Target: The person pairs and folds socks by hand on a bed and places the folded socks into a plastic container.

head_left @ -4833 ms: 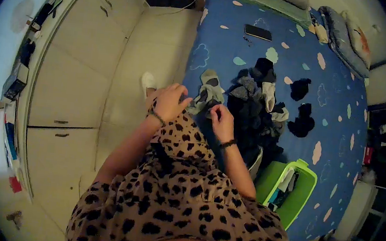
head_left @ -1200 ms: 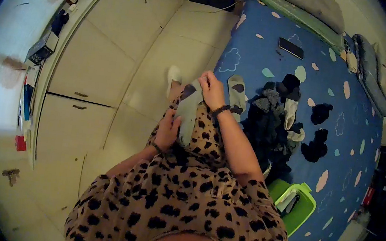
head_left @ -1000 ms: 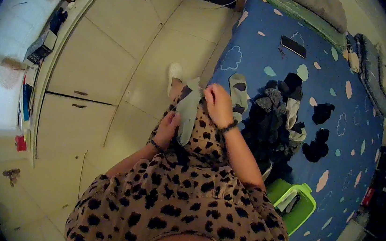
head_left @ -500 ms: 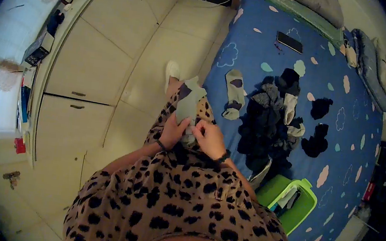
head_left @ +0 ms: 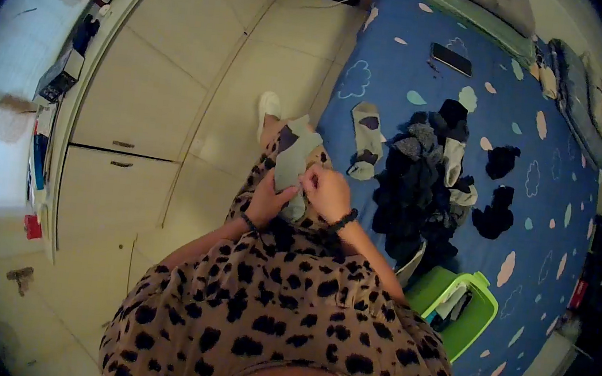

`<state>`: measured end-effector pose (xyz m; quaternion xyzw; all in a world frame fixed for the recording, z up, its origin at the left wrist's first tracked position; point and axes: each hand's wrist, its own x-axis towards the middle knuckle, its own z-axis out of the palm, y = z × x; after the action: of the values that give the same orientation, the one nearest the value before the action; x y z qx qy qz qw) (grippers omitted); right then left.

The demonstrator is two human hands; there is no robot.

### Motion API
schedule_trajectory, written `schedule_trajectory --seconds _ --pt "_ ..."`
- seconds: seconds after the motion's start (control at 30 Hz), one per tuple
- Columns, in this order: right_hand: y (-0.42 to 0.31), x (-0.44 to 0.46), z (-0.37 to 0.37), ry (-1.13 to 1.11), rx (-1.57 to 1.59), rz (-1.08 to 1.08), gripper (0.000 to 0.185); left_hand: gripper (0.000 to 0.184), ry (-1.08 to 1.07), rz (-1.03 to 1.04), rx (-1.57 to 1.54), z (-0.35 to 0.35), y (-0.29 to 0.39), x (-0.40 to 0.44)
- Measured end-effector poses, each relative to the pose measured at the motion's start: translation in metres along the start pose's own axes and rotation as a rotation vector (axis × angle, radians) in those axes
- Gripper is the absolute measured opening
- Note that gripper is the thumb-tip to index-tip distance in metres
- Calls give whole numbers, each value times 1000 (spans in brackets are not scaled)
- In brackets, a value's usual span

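Observation:
A pale grey-green sock with a dark patch near its far end lies over my lap. My left hand is closed on its left edge, thumb on top. At the sock's right edge, my right hand has its fingers curled in a pinch on the fabric. A similar sock with dark patches lies flat on the bed to the right. Beyond it sits a heap of mostly black and grey socks, with a few white ones among them.
Two dark bundles lie right of the heap on the blue bed. A green basket with some socks inside stands near my right side. A phone lies farther back. White cabinets line the left.
My right hand has shifted slightly up along the sock's right edge. More of the sock's near part now shows between my hands. The left hand has barely moved.

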<state>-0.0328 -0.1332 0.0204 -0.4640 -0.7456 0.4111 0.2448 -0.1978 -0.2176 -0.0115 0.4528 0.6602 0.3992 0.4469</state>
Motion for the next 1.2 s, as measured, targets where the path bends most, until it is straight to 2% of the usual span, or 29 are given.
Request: schedule_trajectory --seconds 0.03,0.13,0.2,0.27,0.4,0.5,0.6,0.67,0.73,0.77,0.83,0.87,0.93,0.97,1.03,1.17,1.2 --pt "6 4 5 93 31 -28 26 49 -6 35 23 -1 0 0" --pt "20 21 -5 173 50 -13 24 51 5 66 -10 0 1 -2" --pt "6 15 -14 160 26 -3 24 53 -7 41 -46 1 5 -3" --pt "-1 4 -13 -24 -5 -1 24 56 -19 18 -91 1 10 -3" --pt "4 1 1 -30 -179 -44 23 67 -119 -16 -78 -4 10 -5" --pt "20 19 -1 -36 199 -46 26 75 -133 -29 -27 -6 13 -5" --pt "27 32 -9 -72 309 -21 30 78 -166 -33 -4 -8 20 -5" --pt "28 39 -11 -57 258 14 29 78 -195 -17 -3 -5 22 -8" --pt "30 45 -12 -27 164 87 28 80 -36 101 -84 2 24 -11" --pt "31 48 -10 -28 165 87 28 80 -36 100 -83 0 30 -13" --pt "34 53 -2 -33 205 169 28 78 190 451 540 -6 48 -15" --pt "42 58 3 -31 207 171 28 78 187 452 542 -10 51 -12" --pt "57 68 14 -19 333 95 26 74 -138 690 782 -16 54 -7" --pt "54 72 13 -21 333 89 26 74 -133 691 785 -18 53 -5" --pt "49 76 10 80 353 79 26 74 -295 669 736 -18 47 -2" --pt "37 75 5 80 349 53 23 86 -272 629 703 -18 36 -4" --pt "40 75 7 29 264 -51 21 92 -254 637 709 -18 37 -4"
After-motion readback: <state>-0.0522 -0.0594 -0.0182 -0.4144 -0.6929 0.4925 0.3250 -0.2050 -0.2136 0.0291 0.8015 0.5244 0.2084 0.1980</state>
